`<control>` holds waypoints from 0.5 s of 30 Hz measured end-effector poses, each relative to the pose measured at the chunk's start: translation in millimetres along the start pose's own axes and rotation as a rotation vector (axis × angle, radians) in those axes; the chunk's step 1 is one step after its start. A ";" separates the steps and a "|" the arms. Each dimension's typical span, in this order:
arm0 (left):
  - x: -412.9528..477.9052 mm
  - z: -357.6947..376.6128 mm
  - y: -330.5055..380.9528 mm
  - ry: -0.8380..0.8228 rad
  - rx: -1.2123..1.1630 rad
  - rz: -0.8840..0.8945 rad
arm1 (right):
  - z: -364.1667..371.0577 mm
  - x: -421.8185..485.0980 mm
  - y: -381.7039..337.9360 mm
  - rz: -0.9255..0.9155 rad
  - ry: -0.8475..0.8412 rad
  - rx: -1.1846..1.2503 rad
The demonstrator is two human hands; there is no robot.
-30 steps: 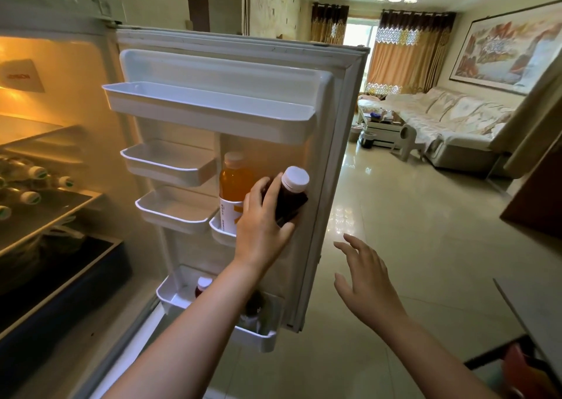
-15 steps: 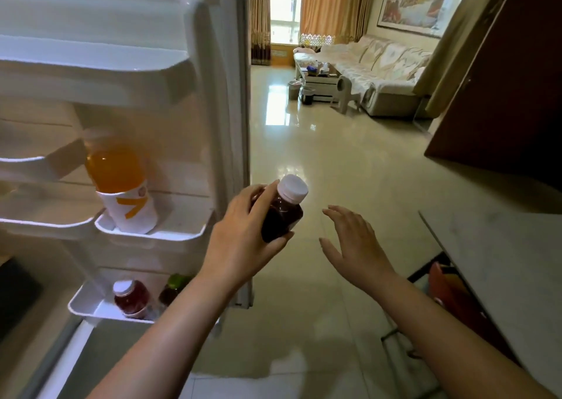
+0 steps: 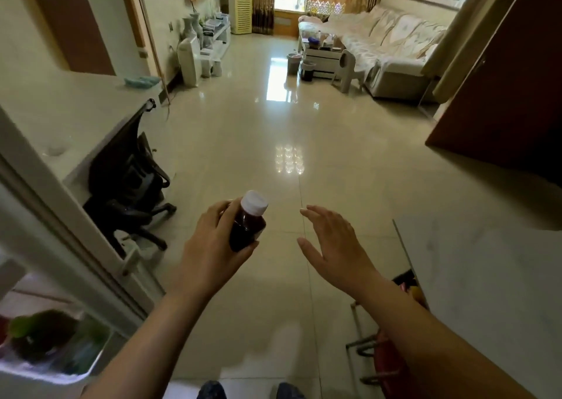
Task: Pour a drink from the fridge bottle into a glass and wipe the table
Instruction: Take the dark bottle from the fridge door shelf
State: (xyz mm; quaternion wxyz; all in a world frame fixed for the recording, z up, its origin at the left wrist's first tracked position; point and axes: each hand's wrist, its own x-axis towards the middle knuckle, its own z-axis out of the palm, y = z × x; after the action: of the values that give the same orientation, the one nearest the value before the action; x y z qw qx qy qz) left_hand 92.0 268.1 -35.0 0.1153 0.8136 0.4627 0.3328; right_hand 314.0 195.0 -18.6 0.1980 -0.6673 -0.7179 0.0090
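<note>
My left hand [image 3: 209, 249] grips a small bottle [image 3: 247, 225] of dark red drink with a white cap, held upright in front of me over the tiled floor. To its right my right hand [image 3: 331, 243] is empty with fingers spread, apart from the bottle. A pale table top [image 3: 486, 277] fills the lower right. No glass or cloth is clearly visible near it.
The open fridge door [image 3: 70, 225] edges the left, with green-capped bottles in its bottom rack [image 3: 48, 344]. A black office chair [image 3: 130, 179] stands beside a white counter [image 3: 76, 116] bearing a teal cloth [image 3: 141, 81]. A red stool [image 3: 386, 362] is under the table. A dark door [image 3: 511, 73] stands right.
The view has swung right, away from the fridge door toward the living room. My left hand has carried the bottle out of the door shelf; my right hand stays open beside it.
</note>
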 end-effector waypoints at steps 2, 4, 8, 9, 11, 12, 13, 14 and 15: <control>13.3 16.0 -0.2 -0.025 0.017 -0.019 | 2.2 12.5 19.1 0.002 -0.019 0.007; 33.2 34.1 -3.3 -0.037 0.021 -0.027 | 6.1 31.5 39.9 0.001 -0.044 0.021; 81.9 69.2 -19.6 -0.028 0.022 -0.032 | 25.0 85.6 80.7 -0.012 -0.085 0.044; 96.6 77.8 -26.4 -0.024 0.026 -0.032 | 31.2 102.1 90.4 -0.022 -0.091 0.046; 126.7 95.5 -42.4 -0.006 0.031 -0.039 | 43.7 137.4 109.1 -0.041 -0.110 0.048; 142.1 103.1 -50.8 0.004 0.029 -0.051 | 49.0 155.8 117.5 -0.044 -0.120 0.053; 158.0 109.0 -58.9 0.018 0.022 -0.068 | 53.8 174.9 125.0 -0.040 -0.128 0.063; 173.0 113.9 -67.1 0.032 0.014 -0.092 | 58.1 193.8 130.6 -0.032 -0.134 0.082; 186.4 118.1 -75.5 0.042 0.005 -0.122 | 62.8 212.0 135.4 -0.028 -0.144 0.101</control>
State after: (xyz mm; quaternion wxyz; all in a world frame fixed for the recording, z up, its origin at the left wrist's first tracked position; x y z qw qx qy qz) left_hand 182.8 478.0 -80.2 0.1237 0.7770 0.5145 0.3411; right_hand 418.0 429.4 -56.3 0.1795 -0.6439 -0.7383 0.0903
